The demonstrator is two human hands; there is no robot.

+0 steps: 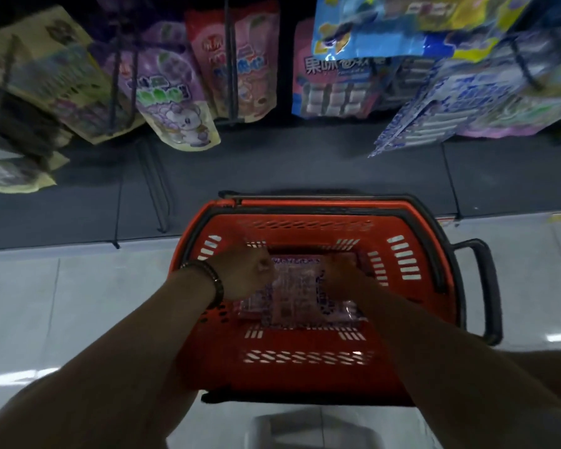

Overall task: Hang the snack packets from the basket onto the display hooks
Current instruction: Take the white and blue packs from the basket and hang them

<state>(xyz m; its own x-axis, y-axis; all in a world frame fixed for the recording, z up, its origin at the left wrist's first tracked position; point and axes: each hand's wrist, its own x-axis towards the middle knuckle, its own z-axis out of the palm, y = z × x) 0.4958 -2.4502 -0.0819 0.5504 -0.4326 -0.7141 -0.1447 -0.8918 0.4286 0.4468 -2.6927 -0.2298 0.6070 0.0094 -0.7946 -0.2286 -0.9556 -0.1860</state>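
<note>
A red shopping basket (402, 264) stands on the pale floor right below me. Pink and purple snack packets (297, 290) lie flat in its bottom. Both my arms reach down into it. My left hand (243, 273), with a dark beaded bracelet on the wrist, is closed at the left edge of the top packet. At the packet's upper right corner my right hand (340, 277) grips it. Display hooks (230, 59) run along the top of the view, hung with more packets.
Purple (172, 92), pink-red (240, 63), cream (42, 72) and blue (370, 27) packets hang above a dark shelf base (272, 163). The basket's black handle (486, 286) sticks out to the right. A white object (305, 432) sits at the bottom edge.
</note>
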